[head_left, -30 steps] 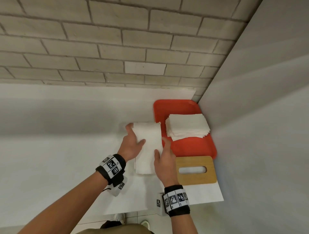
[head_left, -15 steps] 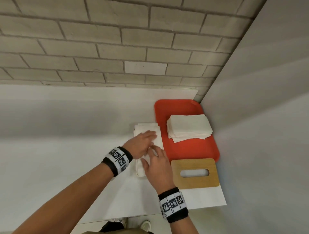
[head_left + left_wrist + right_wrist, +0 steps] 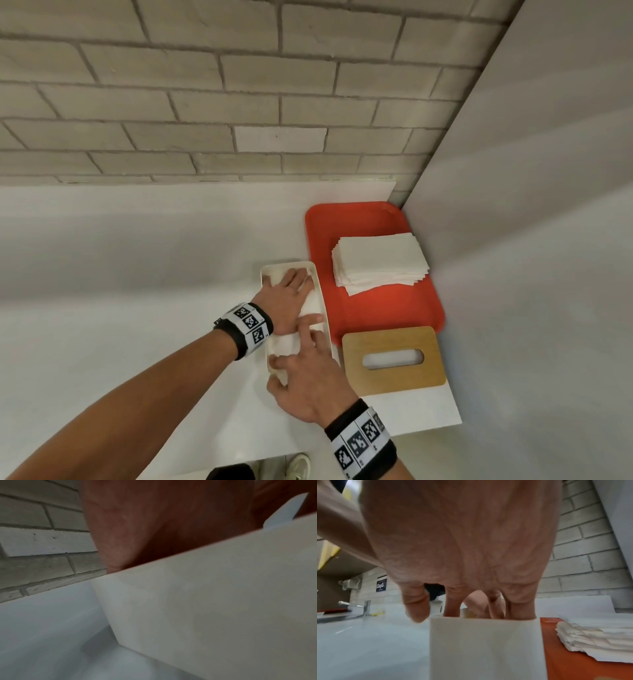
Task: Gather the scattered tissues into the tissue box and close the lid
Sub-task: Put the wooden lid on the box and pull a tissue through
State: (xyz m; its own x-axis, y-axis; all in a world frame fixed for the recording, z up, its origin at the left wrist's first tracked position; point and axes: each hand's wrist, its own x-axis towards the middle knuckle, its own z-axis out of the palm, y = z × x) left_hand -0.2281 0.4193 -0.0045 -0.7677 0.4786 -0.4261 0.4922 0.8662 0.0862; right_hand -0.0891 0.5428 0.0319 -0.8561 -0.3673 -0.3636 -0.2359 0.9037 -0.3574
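Two hands at work over a white worktop [image 3: 120, 291] set against a grey brick wall [image 3: 239, 85]. At the right end, hard against the corner, a red tray [image 3: 383, 315] carrying a neat stack of tissues [image 3: 378, 262] not yet gathered. Just left of the tray, touching or nearly touching its edge, a long white tissue box [image 3: 324, 301], open at the top, with a batch of tissues [image 3: 313, 303] lying inside. Nearer than the tray, flat on the worktop beside the box, a wooden lid [image 3: 394, 359] with an oval slot, not yet fitted.

Left hand [image 3: 289, 298] laid flat inside the far half of the box, fingers straight, pressing the paper down. Right hand [image 3: 308, 380] at the near end, fingers spread and straight, dipped over the rim onto the tissues; seen from the right wrist view as fingertips [image 3: 452, 609] going down behind the box wall [image 3: 486, 646]. Neither hand gripping anything.

Judged from the look of it: paper very light, soft and springy, likely to puff back up or slide apart, so best taken as a whole stack, pinched at both short ends and kept level. Lid stiff and light, best lifted by its long edges.
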